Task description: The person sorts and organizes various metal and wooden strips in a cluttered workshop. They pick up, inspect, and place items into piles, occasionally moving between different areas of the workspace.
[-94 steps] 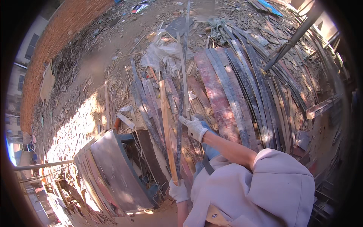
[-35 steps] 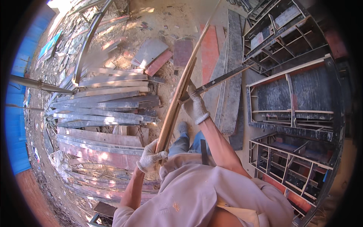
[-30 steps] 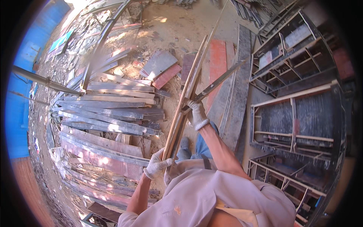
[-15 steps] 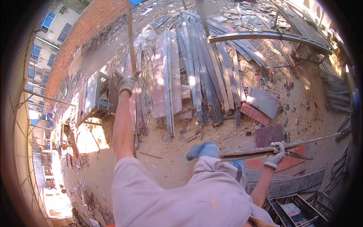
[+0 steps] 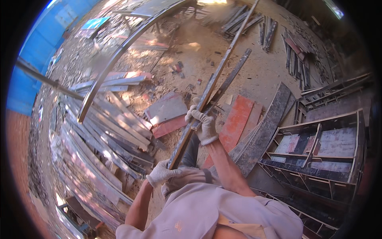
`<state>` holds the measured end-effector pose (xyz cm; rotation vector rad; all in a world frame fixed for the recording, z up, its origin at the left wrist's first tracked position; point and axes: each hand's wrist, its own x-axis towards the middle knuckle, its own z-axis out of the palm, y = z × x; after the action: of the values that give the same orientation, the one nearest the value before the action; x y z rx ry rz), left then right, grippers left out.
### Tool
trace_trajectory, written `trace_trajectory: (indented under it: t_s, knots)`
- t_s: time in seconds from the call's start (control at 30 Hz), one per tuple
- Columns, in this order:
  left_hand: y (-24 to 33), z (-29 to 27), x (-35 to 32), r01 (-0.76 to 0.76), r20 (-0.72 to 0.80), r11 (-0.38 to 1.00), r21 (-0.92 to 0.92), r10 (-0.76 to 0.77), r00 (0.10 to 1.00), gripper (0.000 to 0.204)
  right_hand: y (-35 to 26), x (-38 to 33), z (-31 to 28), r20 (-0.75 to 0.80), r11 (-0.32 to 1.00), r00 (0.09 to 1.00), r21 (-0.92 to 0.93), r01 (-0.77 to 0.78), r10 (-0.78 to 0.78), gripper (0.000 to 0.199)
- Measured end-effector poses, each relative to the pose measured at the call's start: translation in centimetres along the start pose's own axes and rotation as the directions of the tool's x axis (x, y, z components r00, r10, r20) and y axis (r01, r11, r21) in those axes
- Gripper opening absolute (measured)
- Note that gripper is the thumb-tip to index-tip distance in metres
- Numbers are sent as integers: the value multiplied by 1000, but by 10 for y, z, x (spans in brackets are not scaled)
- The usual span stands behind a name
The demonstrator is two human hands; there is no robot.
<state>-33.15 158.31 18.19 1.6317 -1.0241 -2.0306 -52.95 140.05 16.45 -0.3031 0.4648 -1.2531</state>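
A long, narrow wooden strip [image 5: 225,63] runs from my waist away toward the far right. My left hand [image 5: 164,174], in a pale knitted glove, is closed around its near end. Farther along, my gloved right hand [image 5: 206,127] wraps around the same strip. A shorter dark strip [image 5: 235,72] lies alongside it and passes into the right hand's grip. Fingers hide how the two strips meet there.
Loose planks [image 5: 107,147] lie heaped at left, beneath a long metal-edged beam [image 5: 115,59]. Grey and red panels [image 5: 169,109] and an orange-red board [image 5: 234,119] lie ahead. Framed wooden panels [image 5: 318,147] stand at right, beside a long dark board [image 5: 258,135].
My view has turned right. My left hand, earlier reaching out with fingers spread, has come back and closed on the strip's near end. The strips in my right hand now point away from me.
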Motion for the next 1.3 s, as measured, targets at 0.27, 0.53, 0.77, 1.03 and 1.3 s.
trace_trajectory:
  t_s: [0.27,0.53,0.77,1.03,1.3]
  knots:
    - [116,-20,208,-236,-78,970,50,239,968,20,-125,188,-48,103,989,993,-144,-41,56,56]
    - [299,-73,345,-313,-179,947,64,320,930,14,-224,365,-52,-186,876,955,-466,119,-229,33]
    - [443,-106,483,-384,-276,909,-162,332,902,27,-239,469,-76,-186,921,978,-389,14,-94,38]
    - [620,-174,601,-463,-375,886,-27,420,826,39,-288,653,-13,-100,959,983,-222,-175,157,31]
    - [722,-259,703,-464,-391,875,-137,382,837,35,-309,847,-12,88,924,963,-313,-218,256,31]
